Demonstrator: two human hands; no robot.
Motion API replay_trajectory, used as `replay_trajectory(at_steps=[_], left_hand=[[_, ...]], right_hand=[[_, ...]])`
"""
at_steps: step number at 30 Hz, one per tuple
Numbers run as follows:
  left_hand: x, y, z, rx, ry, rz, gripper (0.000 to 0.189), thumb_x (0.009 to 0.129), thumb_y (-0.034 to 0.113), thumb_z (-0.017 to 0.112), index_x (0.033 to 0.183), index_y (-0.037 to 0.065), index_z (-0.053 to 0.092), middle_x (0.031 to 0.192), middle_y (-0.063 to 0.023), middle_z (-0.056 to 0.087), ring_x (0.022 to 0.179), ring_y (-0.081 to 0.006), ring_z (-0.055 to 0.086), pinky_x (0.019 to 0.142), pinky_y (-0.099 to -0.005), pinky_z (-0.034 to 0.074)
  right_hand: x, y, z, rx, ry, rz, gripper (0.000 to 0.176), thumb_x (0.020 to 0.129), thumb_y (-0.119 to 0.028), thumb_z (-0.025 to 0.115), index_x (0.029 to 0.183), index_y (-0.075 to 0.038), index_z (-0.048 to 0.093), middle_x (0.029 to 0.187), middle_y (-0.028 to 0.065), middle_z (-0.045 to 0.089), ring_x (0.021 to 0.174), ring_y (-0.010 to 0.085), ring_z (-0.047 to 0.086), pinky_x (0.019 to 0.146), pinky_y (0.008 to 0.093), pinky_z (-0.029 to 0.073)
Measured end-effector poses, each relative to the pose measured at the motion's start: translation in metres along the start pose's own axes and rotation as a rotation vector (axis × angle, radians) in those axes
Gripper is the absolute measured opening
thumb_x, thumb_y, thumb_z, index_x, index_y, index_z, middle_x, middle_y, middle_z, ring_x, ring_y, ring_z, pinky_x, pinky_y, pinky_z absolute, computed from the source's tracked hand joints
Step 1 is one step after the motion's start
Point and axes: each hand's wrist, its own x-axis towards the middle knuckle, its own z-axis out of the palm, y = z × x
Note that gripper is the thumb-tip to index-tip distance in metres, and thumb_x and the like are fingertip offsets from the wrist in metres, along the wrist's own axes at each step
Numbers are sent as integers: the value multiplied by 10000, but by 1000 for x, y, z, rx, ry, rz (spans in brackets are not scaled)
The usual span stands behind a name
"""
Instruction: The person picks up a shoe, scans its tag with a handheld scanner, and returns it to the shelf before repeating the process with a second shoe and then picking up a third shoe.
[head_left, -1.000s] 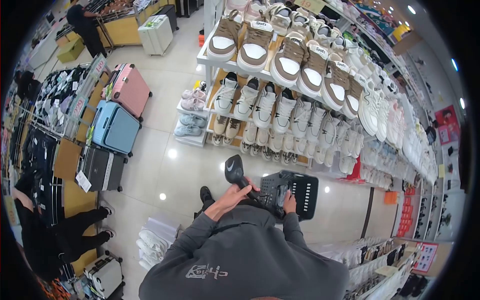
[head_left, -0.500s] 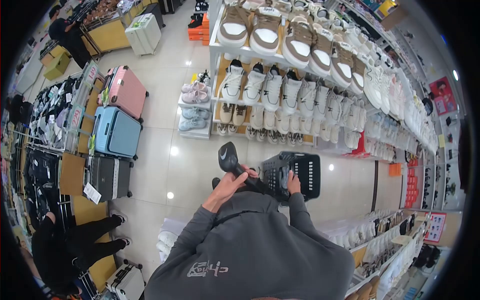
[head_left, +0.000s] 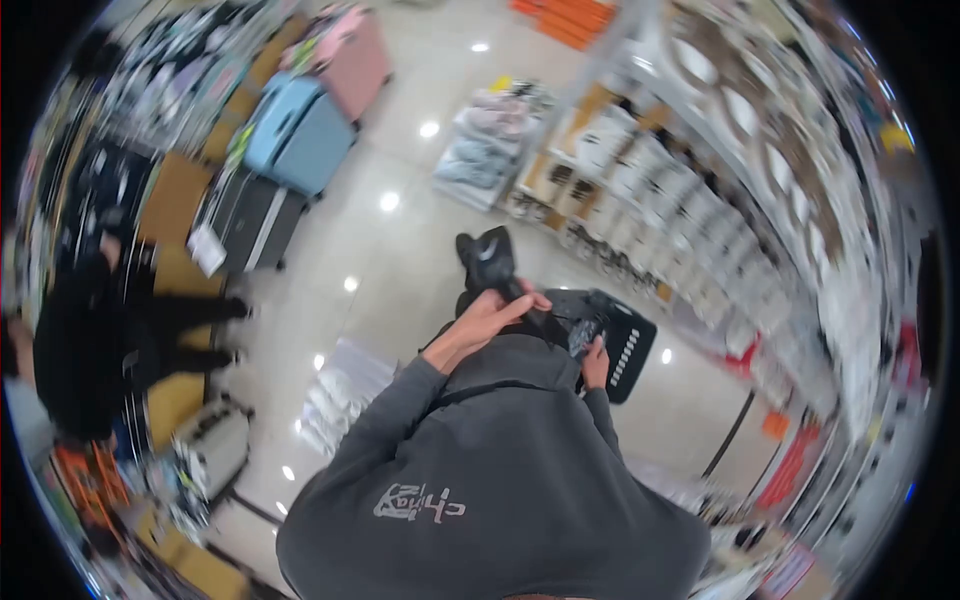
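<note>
A black item (head_left: 492,258) with a light swoosh mark, blurred but shoe-like, rises from my left hand (head_left: 496,315). The fingers of that hand are wrapped round its lower, narrower part in front of my waist. My right hand (head_left: 595,364) is closed at the near side of a black shopping basket (head_left: 640,345) with slots in its wall. Something dark and patterned (head_left: 583,337) lies just beyond its fingertips; what this hand grips is too small and blurred to tell.
Shelves of pale shoes (head_left: 650,190) run along the right. A low shoe stand (head_left: 470,165) is ahead. Pink (head_left: 352,60), blue (head_left: 300,135) and dark (head_left: 252,222) suitcases line the left. A person in black (head_left: 80,345) stands at the far left. White items (head_left: 345,395) lie low at left.
The view has turned, so the shelves now slant down to the right and the suitcases sit higher. The black item has tilted and shows a second dark part beside it. Both hands remain closed.
</note>
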Motion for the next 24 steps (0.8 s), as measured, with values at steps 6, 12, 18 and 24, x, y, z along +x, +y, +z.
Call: replay_trajectory(at_steps=[6, 12, 18, 24], left_hand=[[18, 38, -49, -48, 41, 188, 197, 1061, 171, 601, 1217, 59, 556, 1216, -96, 674, 1203, -194, 624, 1067, -362, 472], [44, 86, -101, -58, 119, 202, 182, 1054, 114, 594, 1213, 38, 549, 1200, -110, 682, 1180, -202, 643, 1065, -354, 480], [75, 179, -163, -9, 150, 90, 193, 1060, 102, 566, 1239, 36, 544, 1216, -128, 685, 1219, -218, 626, 1110, -379, 452], [98, 235, -195, 37, 95, -2, 215, 1053, 141, 581, 1246, 49, 562, 1234, -123, 686, 1227, -222, 623, 1114, -399, 441]], right_hand=[[-5, -40, 43, -53, -28, -85, 857, 1026, -706, 376, 1007, 76, 723, 948, 218, 730, 907, 340, 681, 852, 439, 509], [-12, -93, 86, -94, -27, 101, 861, 1020, -713, 385, 1010, 80, 719, 902, 211, 726, 880, 339, 682, 839, 439, 508], [-29, -158, 128, -62, 55, 287, 865, 1014, -719, 395, 1013, 85, 715, 855, 204, 721, 853, 338, 682, 825, 438, 507], [-51, -207, 172, -67, 143, 426, 870, 1008, -726, 404, 1015, 89, 710, 809, 196, 717, 826, 338, 683, 812, 437, 507]])
